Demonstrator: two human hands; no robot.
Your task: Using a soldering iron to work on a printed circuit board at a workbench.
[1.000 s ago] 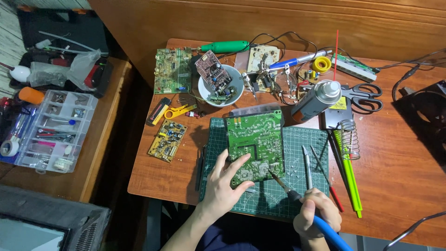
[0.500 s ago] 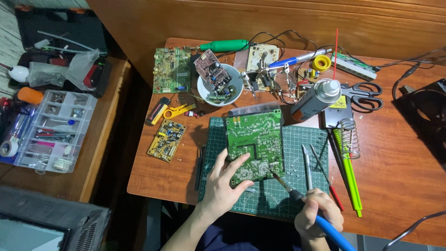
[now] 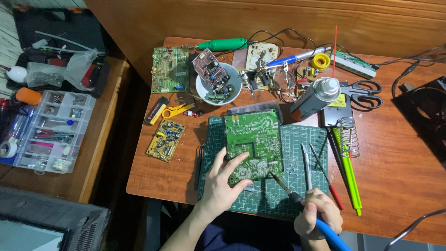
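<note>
A green circuit board (image 3: 253,142) lies solder side up on a green cutting mat (image 3: 302,148). My left hand (image 3: 222,182) rests on the board's near left corner, fingers spread over its edge, thumb on top. My right hand (image 3: 317,216) grips a soldering iron (image 3: 297,197) with a blue handle; its tip touches the board's near right edge.
A white bowl (image 3: 218,88) holds small boards. A spray can (image 3: 314,98), scissors (image 3: 362,93), an iron stand with a coil (image 3: 347,135), green sticks (image 3: 347,172), tweezers (image 3: 306,160) and a yellow board (image 3: 166,139) lie around. A parts organiser (image 3: 51,132) sits on the left table.
</note>
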